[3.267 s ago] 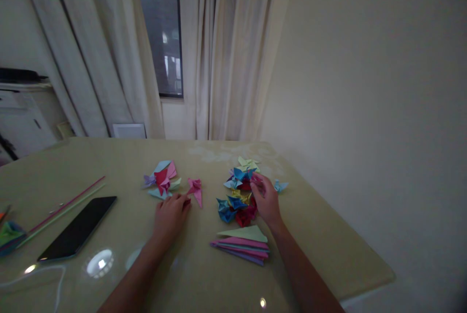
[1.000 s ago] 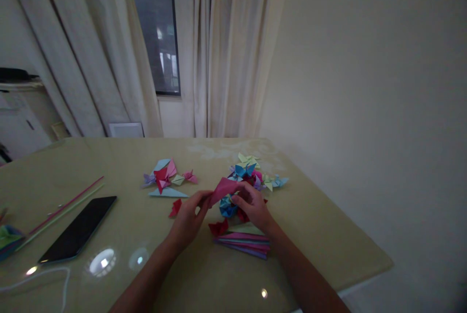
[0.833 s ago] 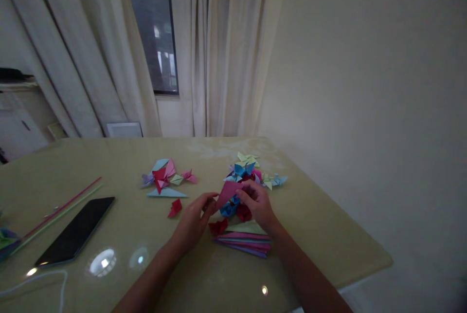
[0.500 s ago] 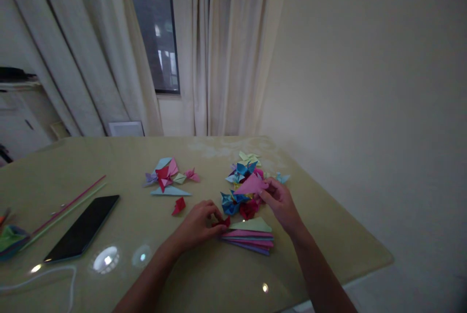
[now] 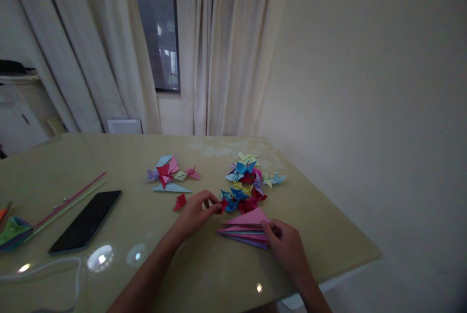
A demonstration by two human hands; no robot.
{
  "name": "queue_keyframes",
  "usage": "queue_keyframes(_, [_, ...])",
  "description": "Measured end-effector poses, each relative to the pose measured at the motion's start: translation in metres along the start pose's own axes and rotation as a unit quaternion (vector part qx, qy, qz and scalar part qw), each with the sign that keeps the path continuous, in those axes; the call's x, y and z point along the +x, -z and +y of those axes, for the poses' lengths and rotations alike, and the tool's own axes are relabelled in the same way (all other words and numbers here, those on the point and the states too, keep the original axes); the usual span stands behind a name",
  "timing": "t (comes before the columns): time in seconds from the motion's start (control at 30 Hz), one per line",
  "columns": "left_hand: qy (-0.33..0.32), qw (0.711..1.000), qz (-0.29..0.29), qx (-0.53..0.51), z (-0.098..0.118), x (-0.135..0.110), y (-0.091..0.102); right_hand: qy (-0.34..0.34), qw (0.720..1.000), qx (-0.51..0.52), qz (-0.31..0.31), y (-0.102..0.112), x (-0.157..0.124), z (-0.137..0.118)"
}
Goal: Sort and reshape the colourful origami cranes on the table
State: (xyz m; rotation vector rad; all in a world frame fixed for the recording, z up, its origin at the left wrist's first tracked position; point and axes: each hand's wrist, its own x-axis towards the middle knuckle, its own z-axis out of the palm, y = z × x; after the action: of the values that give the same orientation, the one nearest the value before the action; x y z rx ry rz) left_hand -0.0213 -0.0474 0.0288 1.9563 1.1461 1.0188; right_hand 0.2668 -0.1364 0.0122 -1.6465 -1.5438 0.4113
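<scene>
My right hand (image 5: 286,245) rests at the right corner of a stack of folded paper triangles (image 5: 243,229), its fingers closed on the pink triangle lying on top. My left hand (image 5: 195,211) sits just left of the stack, fingers pinched on a small red folded piece (image 5: 221,205). Right behind both hands lies a heap of blue, red and yellow origami pieces (image 5: 245,182). Another small red folded piece (image 5: 179,202) lies on the table left of my left hand.
A second cluster of folded paper (image 5: 170,176) lies further left. A black phone (image 5: 85,220), two thin straws (image 5: 71,202) and a white cable (image 5: 47,269) are at the left. The table edge (image 5: 350,266) runs close on the right, near the wall.
My right hand carried the pink triangle from above the origami heap down onto the triangle stack. My left hand shifted slightly back toward the heap, pinching the small red piece.
</scene>
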Motion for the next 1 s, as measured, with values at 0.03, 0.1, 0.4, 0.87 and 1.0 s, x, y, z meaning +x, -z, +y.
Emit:
queue_keyframes(0.03, [-0.001,1.0,0.003,-0.01,0.0,0.0,0.0,0.006,1.0,-0.015,0.007,0.001,0.0,-0.001])
queue_keyframes(0.1, [0.002,0.999,-0.003,-0.038,0.0,0.001,-0.002,0.02,0.999,-0.028,0.025,0.001,0.001,-0.005])
queue_keyframes(0.4, [-0.008,0.997,-0.018,-0.081,0.006,-0.001,-0.007,0.189,0.966,0.082,-0.159,-0.028,0.057,-0.072])
queue_keyframes(0.87, [0.163,0.911,0.104,0.365,-0.041,-0.009,0.042,0.16,0.98,0.099,-0.063,-0.035,0.119,-0.031])
queue_keyframes(1.0, [0.11,0.966,0.115,0.203,-0.038,-0.002,0.038,0.153,0.98,0.109,-0.069,-0.033,0.121,-0.034])
